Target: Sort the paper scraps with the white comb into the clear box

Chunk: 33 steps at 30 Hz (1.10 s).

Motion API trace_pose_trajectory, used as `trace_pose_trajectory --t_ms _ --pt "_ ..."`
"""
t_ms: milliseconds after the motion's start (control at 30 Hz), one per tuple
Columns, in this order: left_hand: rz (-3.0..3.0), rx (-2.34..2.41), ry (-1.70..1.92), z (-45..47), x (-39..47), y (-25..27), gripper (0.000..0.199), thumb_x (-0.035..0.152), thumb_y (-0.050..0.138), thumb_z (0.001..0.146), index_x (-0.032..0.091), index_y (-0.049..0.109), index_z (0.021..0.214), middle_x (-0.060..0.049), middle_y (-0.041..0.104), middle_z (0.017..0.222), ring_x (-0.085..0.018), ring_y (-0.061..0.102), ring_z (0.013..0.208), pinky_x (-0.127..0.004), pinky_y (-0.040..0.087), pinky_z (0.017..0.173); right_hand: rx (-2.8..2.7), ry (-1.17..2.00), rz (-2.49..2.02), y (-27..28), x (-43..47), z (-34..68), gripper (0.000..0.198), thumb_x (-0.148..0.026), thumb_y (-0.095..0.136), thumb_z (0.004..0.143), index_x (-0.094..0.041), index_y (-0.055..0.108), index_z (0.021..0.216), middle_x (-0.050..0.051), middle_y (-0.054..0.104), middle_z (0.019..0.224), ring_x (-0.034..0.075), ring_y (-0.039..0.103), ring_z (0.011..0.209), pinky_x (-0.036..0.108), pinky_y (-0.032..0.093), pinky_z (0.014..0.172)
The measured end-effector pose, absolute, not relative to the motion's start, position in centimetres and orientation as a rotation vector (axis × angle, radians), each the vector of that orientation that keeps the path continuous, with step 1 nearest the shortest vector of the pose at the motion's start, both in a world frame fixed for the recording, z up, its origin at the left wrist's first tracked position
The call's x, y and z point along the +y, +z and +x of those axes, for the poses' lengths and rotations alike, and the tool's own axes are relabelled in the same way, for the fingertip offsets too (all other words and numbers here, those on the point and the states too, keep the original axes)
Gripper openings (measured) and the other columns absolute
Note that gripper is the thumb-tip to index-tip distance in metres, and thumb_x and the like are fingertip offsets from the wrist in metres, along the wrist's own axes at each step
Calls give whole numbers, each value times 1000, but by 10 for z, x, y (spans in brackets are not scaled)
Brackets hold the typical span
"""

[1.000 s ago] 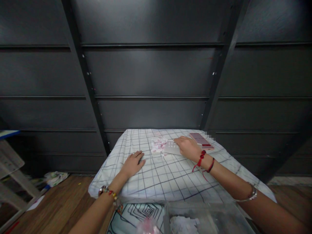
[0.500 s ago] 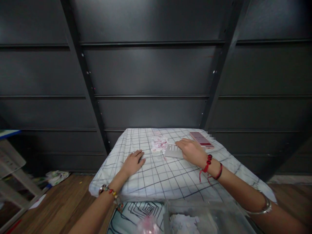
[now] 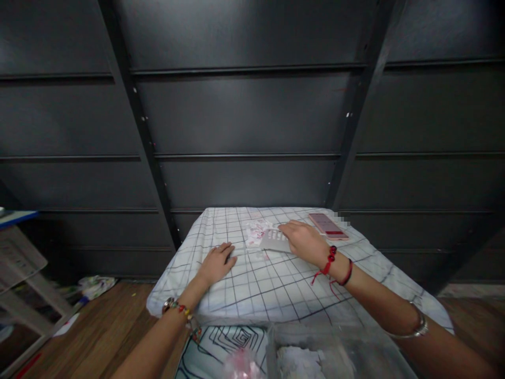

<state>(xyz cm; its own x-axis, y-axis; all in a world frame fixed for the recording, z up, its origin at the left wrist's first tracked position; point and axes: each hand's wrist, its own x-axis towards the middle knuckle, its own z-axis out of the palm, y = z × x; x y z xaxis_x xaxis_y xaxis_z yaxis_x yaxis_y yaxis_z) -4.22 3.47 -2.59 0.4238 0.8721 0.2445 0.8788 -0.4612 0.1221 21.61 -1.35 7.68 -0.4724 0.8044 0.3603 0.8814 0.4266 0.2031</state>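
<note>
My right hand [image 3: 307,242] is closed on the near right part of a flat grey slab [image 3: 276,242] with rows of small white bumps; its exact kind is unclear. The slab's left edge overlaps a loose patch of pink-and-white bits [image 3: 255,231] on the checked cloth. To the left, my left hand [image 3: 216,263] rests palm down on the cloth, fingers stretched out and thumb apart. A small dark spot shows between its thumb and forefinger, too small to name. Just beyond my right hand lies a pink phone [image 3: 329,226].
A white checked cloth [image 3: 252,295] covers the low table. Nearest me stand a clear plastic box [image 3: 335,331] with white scraps [image 3: 300,363] inside and a pinkish plastic bag [image 3: 242,363]. A dark panelled wall [image 3: 244,116] rises behind the table. A small stand [image 3: 23,258] is at left.
My right hand has slid the grey slab slightly left and away from me, further over the pink-and-white bits. My left hand has stayed in place on the cloth.
</note>
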Motion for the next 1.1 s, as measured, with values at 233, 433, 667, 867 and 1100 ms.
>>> trace_pose_trajectory --t_ms 233,433,667,867,1100 --pt "-2634 -1611 -430 -43 37 -29 44 36 36 87 13 47 122 -11 44 131 -22 36 123 -36 26 101 -2621 -566 -1258 79 12 184 23 -4 44 75 -12 57 93 8 62 88 18 52 87 27 36 76" --pt "-2631 -1594 -430 -44 36 -30 45 37 34 88 13 47 123 -11 44 131 -21 37 122 -35 27 100 -2727 -602 -1124 77 14 170 23 -4 42 78 -13 58 91 9 63 89 18 52 89 29 36 77" --pt "-2646 -1597 -458 -46 38 -32 46 39 34 88 12 46 124 -11 44 131 -22 37 122 -37 27 100 -2734 -636 -1074 89 0 182 21 -4 46 75 -13 59 89 8 62 83 18 52 84 29 36 74" --pt "-2657 -1586 -386 -46 35 -30 51 43 35 86 13 43 126 -11 39 134 -24 33 124 -38 25 101 -2714 -599 -1055 78 5 178 24 -4 42 79 -13 59 93 8 62 85 18 52 85 30 37 75" --pt "-2669 -1605 -333 -46 35 -31 56 47 35 85 13 39 130 -10 34 137 -23 28 127 -39 22 102 -2744 -558 -972 74 3 199 28 -1 44 74 -15 59 93 6 62 86 17 52 84 29 37 75"
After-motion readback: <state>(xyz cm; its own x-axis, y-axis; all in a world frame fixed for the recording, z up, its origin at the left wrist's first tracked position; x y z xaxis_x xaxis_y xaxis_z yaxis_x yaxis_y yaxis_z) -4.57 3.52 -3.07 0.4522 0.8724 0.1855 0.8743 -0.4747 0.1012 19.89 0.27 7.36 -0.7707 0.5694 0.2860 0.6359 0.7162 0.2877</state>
